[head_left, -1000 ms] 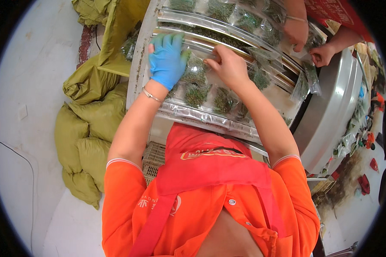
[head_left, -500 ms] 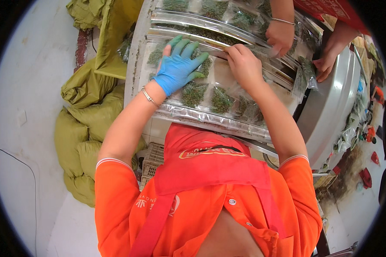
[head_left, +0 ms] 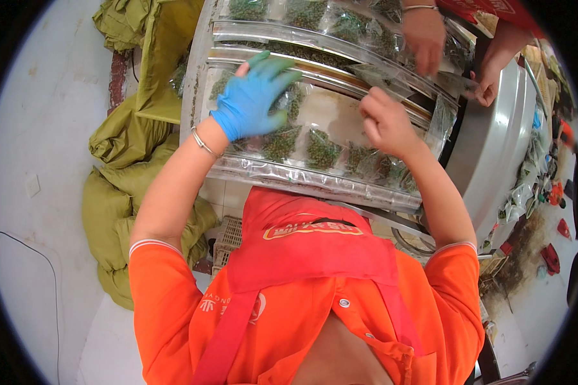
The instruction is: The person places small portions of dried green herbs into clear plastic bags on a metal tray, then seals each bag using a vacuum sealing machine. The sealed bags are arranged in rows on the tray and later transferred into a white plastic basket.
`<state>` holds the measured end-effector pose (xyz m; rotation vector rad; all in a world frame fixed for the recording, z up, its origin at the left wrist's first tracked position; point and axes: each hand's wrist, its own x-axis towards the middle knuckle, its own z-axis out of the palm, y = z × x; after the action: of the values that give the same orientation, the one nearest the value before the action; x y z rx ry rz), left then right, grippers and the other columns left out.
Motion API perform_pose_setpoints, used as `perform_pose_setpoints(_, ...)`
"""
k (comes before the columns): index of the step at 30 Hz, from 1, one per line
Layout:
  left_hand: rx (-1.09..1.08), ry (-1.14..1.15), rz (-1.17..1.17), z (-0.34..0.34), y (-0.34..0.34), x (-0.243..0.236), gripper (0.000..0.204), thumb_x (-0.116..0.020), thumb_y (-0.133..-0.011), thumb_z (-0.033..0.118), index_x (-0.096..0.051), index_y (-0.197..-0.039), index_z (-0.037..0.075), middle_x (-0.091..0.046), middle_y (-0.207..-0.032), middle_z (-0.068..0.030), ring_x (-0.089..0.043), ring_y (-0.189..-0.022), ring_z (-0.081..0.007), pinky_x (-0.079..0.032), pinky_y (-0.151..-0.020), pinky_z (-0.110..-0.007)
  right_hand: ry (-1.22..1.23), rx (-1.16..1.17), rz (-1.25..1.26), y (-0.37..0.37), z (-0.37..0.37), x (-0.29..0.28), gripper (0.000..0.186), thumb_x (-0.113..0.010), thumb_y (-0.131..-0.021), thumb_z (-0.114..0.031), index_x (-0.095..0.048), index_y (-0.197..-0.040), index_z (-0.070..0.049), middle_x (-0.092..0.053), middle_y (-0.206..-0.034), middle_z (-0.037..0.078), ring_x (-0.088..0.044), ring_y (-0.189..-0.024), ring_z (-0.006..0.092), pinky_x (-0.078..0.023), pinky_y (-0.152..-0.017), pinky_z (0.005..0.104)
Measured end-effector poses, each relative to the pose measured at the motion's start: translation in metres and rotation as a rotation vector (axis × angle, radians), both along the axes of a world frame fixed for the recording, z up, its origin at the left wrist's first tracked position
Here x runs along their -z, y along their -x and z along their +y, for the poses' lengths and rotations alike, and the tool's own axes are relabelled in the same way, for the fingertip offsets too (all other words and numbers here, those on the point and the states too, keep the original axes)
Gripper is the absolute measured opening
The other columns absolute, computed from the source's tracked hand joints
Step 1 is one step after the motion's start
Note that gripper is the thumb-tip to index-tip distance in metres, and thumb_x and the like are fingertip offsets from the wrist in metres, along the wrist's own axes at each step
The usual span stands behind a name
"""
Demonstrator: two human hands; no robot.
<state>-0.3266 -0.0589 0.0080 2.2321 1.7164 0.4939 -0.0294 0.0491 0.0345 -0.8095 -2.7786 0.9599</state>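
Over the near-left bags, my left hand (head_left: 247, 106), in a blue glove with green fingertips, spreads its fingers out flat. Under and beside it lie clear plastic bags of small green peppercorn-like berries (head_left: 281, 142), set in a row on the pale bed of a metal packing machine (head_left: 192, 109). My bare right hand (head_left: 390, 127) is raised over the bed with curled fingers, just below a long metal bar (head_left: 324, 82). Whatever its fingertips may hold is hidden. Another clear bag (head_left: 382, 80) sticks up close above that hand.
Across the machine, a co-worker's hand (head_left: 424, 38) hovers over the far row, and their other hand (head_left: 490, 83) holds a bag at the right end. A curved steel lid (head_left: 494, 154) stands on the right. Yellow-green sacks (head_left: 119, 212) pile up on the left.
My right hand has left the metal bar and drawn back toward me, its fingers curling. My left hand has shifted slightly in the view, still spread. The co-worker's near hand has moved up.
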Motion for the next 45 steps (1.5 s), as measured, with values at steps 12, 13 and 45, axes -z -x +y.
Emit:
perform_pose_setpoints(12, -0.41, -0.044, 0.311, 0.05, -0.004, 0.046, 0.018, -0.065, -0.085, 0.019, -0.068, -0.103, 0.018, -0.065, -0.098, -0.0044, -0.059, -0.101, -0.0278, -0.039, -0.089, -0.048, -0.196, 0.266, -0.111, 0.104, 0.001, 0.049, 0.018, -0.059, -0.09, -0.014, -0.059, -0.107, -0.01, -0.062, -0.102, 0.015, -0.067, -0.078, 0.0398, -0.056, -0.067, 0.0501)
perform_pose_setpoints(13, -0.448, -0.053, 0.31, 0.048, -0.007, 0.047, 0.019, -0.064, -0.084, 0.015, -0.068, -0.102, 0.018, -0.065, -0.099, -0.0047, -0.059, -0.101, -0.0279, -0.039, -0.09, -0.048, -0.206, 0.297, -0.124, 0.106, 0.0, 0.051, 0.015, -0.059, -0.092, -0.017, -0.059, -0.105, -0.01, -0.062, -0.103, 0.014, -0.067, -0.078, 0.04, -0.056, -0.067, 0.0501)
perform_pose_setpoints(45, -0.351, -0.074, 0.249, 0.025, -0.108, 0.024, 0.049, -0.078, -0.078, 0.036, -0.066, -0.121, 0.017, -0.061, -0.102, -0.003, -0.055, -0.104, -0.0282, -0.037, -0.089, -0.049, -0.053, 0.444, -0.307, -0.006, -0.016, 0.031, 0.032, -0.072, -0.087, -0.036, -0.061, -0.095, -0.007, -0.069, -0.081, 0.012, -0.068, -0.077, 0.0351, -0.053, -0.066, 0.0475)
